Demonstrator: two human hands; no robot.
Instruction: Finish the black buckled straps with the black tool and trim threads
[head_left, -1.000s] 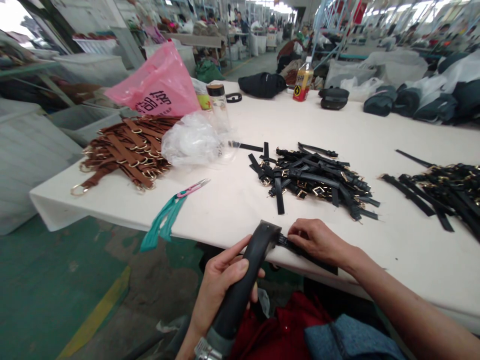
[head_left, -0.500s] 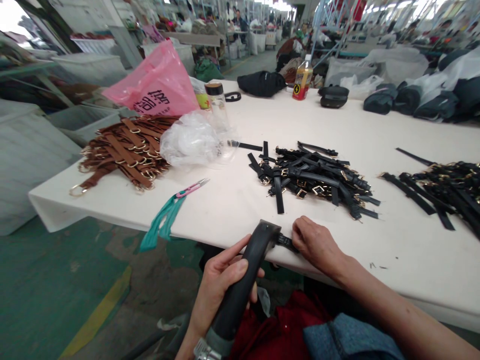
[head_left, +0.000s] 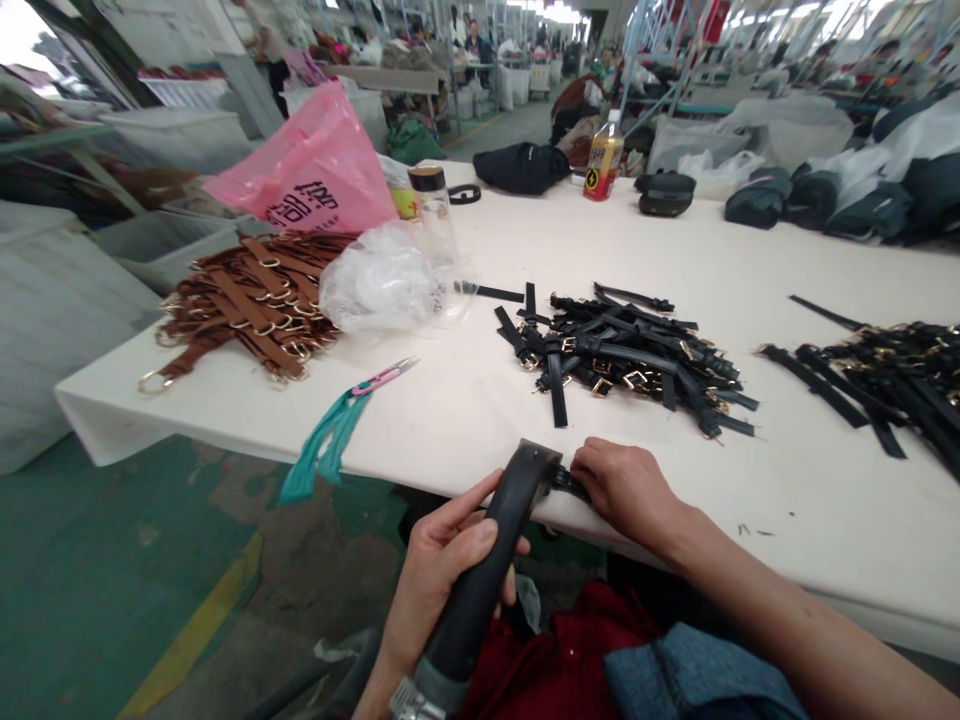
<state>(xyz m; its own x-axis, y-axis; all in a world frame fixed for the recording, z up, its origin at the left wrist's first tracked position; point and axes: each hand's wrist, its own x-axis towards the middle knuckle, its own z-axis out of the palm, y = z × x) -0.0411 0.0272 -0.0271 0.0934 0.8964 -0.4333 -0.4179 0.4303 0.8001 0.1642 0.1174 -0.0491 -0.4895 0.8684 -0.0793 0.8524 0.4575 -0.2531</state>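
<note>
My left hand [head_left: 450, 545] is closed around a thick black tube [head_left: 491, 545] with a bent, flattened upper end and a metal clamp at its lower end. At the table's front edge, the tube's mouth meets a short black strap [head_left: 561, 480]. The fingers of my right hand [head_left: 622, 490] pinch this strap just right of the tube, hiding much of it. Whether the strap reaches inside the tube I cannot tell. Beyond my hands lies a pile of black straps [head_left: 630, 350] with gold-coloured buckles.
More black straps [head_left: 892, 385] lie at the right. Pink-handled thread snips [head_left: 375, 380] with teal cloth strips rest near the front edge. Brown straps [head_left: 255, 305], a clear plastic bag [head_left: 379, 280], a pink bag [head_left: 307, 165], a jar [head_left: 431, 210] and a drink bottle [head_left: 602, 160] stand farther back.
My right hand has slid slightly left along the strap, closer to the tube's mouth, so less of the strap shows. My left hand and the tube have stayed put.
</note>
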